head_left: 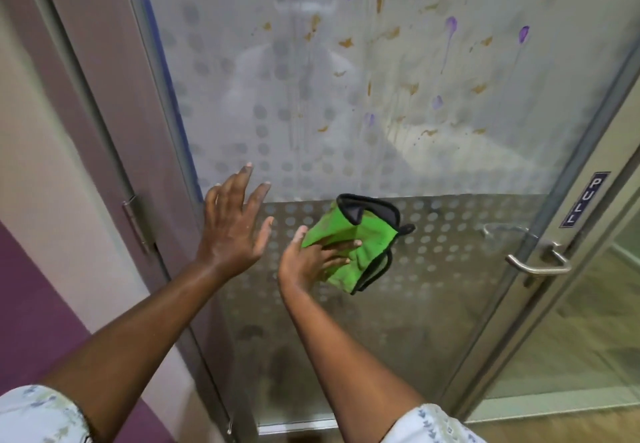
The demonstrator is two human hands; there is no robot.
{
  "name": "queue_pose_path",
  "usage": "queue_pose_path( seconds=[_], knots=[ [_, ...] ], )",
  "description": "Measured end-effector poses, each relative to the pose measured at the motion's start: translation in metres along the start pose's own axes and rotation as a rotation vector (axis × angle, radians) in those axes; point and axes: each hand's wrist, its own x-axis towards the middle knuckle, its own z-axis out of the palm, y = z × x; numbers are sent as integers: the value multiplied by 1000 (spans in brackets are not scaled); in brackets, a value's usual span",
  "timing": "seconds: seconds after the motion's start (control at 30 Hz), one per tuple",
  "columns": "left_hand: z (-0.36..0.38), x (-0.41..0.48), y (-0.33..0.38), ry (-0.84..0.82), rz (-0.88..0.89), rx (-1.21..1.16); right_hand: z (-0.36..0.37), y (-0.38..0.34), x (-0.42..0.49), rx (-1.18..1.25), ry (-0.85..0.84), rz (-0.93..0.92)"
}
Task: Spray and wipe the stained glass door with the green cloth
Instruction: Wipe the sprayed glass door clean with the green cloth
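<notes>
Two bare arms reached out to the glass door (398, 103). Right hand (311, 259) pressed the green cloth (360, 248) flat on the lower pane; left hand (232, 224) was open, holding nothing. Wiping looked under way (no spray bottle showed). Next, the cloth likely needed to go up to the brown and purple stains (450, 26).
</notes>
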Motion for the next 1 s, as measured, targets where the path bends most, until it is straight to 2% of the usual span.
queue_pose_path(
  seconds=[0.13,0.23,0.4,0.53,0.73,0.9,1.0],
  knots=[
    [-8,-1,-24,38,-59,60,27,12,-37,-188,-130,-297],
    [-9,-1,-33,58,-68,96,27,18,-37,-277,-159,-388],
    [-7,-1,-34,34,-61,140,0,0,3,-371,55,-316],
    [-9,8,-35,20,-29,172,-56,0,66,-405,239,-314],
    [-21,31,-60,55,-26,273,-154,17,148,-348,418,-346],
    [-22,32,-82,69,84,369,-233,26,203,-383,509,-431],
    [-18,32,-91,95,137,404,-262,25,222,-296,572,-431]
  ],
)
